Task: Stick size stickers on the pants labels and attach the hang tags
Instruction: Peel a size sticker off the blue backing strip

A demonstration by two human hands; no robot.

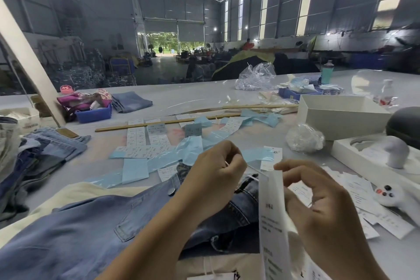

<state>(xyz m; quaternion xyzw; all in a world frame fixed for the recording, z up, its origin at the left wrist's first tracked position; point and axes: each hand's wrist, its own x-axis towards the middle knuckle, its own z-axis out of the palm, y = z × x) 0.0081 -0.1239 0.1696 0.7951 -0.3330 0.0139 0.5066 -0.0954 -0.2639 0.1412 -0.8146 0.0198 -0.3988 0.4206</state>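
Observation:
A pair of light blue jeans [95, 229] lies across the table in front of me, waistband toward the middle, its metal button [171, 191] showing. My left hand [216, 170] hovers over the waistband and pinches a thin white plastic tag string. My right hand [318, 200] holds a long white hang tag [272, 223] upright by its top edge; the string runs from one hand to the other. Sheets of white size stickers [145, 141] and pale blue backing strips [191, 150] lie beyond the jeans.
Loose white tags [361, 198] are spread at the right beside a white controller [391, 193]. White boxes [341, 116] stand at the right, a jeans pile [41, 154] at the left, a blue tray [93, 113] and wooden sticks [159, 123] farther back.

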